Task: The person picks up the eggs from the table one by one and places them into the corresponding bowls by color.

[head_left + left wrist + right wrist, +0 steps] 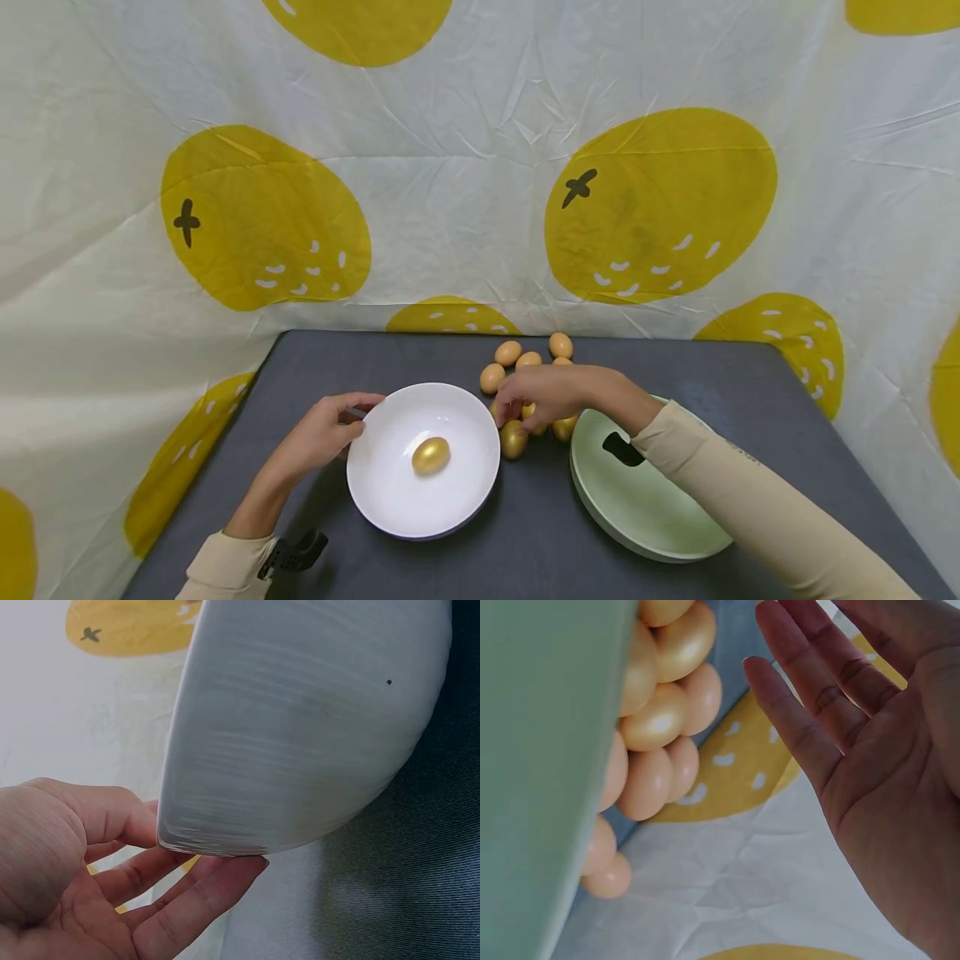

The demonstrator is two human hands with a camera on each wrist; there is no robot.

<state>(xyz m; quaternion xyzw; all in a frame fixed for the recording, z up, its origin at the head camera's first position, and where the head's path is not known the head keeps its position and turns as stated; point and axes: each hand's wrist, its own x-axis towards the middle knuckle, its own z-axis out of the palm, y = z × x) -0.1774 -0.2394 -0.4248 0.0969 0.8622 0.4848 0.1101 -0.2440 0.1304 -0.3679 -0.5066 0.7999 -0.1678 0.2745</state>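
At the rim of a white bowl (390,500), my left hand (318,437) grips the left side, thumb at the edge and fingers against the outside (300,727). One golden egg (431,456) lies inside that bowl. My right hand (551,392) reaches palm down over a group of golden eggs (513,440), partly covering them. Its fingers point down, parted, with no egg visible between them; the right wrist view shows the hand (885,750) apart from the eggs (660,716). Just behind lie several brown eggs (507,353).
A pale green bowl (645,508) stands on the right, partly under the right forearm, with a dark patch (623,450) visible in it. The dark table (360,354) ends at a white cloth (457,225) printed with yellow fruit shapes.
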